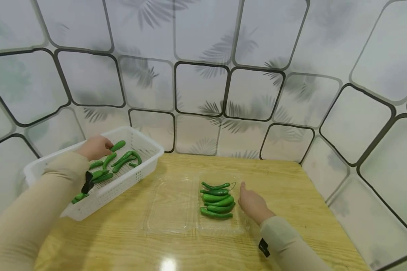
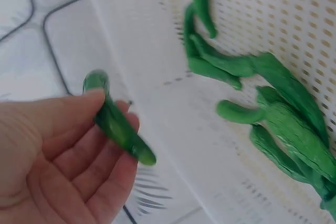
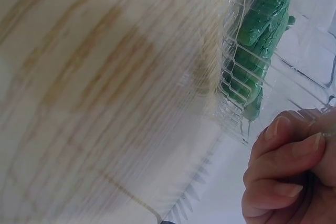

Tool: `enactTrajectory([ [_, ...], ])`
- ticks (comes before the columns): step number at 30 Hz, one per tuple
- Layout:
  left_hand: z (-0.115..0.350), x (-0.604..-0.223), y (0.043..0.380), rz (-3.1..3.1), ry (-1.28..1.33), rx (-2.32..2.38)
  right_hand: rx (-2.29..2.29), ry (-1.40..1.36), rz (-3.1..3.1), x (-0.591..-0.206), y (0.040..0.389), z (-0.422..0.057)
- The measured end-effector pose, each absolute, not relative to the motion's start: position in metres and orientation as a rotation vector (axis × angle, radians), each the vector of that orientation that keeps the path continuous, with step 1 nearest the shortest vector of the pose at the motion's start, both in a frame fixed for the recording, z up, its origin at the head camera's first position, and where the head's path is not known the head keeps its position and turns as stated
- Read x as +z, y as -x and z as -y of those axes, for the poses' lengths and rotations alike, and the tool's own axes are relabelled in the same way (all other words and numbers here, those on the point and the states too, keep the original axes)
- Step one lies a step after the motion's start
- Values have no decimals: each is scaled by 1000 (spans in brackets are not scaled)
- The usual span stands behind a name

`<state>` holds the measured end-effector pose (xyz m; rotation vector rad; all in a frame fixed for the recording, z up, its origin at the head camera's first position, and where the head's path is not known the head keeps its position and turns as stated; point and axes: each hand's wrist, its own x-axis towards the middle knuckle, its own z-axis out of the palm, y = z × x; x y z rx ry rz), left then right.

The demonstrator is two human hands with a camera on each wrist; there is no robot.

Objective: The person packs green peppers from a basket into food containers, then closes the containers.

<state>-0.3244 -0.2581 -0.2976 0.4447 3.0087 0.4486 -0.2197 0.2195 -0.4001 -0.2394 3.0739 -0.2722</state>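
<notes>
Over the white plastic basket point(image 1: 103, 201), my left hand point(image 1: 94, 148) pinches a green chili pepper point(image 2: 119, 128) between thumb and fingers. Several more green peppers point(image 2: 294, 124) lie loose on the basket's perforated bottom. A clear plastic clamshell container point(image 1: 239, 226) sits opened flat on the table, with a row of several green peppers point(image 1: 218, 201) in its right half. At that half's right edge is my right hand point(image 1: 254, 205), its fingers curled and holding the rim; the exact contact is partly hidden in the right wrist view.
The container's left half point(image 1: 171, 205) lies flat beside the basket. Under everything is a wood-grain table point(image 1: 129, 241). A patterned wall covering point(image 1: 200, 90) rises directly behind the table and along both sides.
</notes>
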Motion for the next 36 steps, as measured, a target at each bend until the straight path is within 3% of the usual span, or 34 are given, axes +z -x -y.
enactTrajectory([
  [18,175,-277,298,-3118,-508,706,-298,172,-3032,-401,222,-220],
  [36,42,-305,241,-3001,-1049,529,-328,136,-3005,-400,222,-219],
])
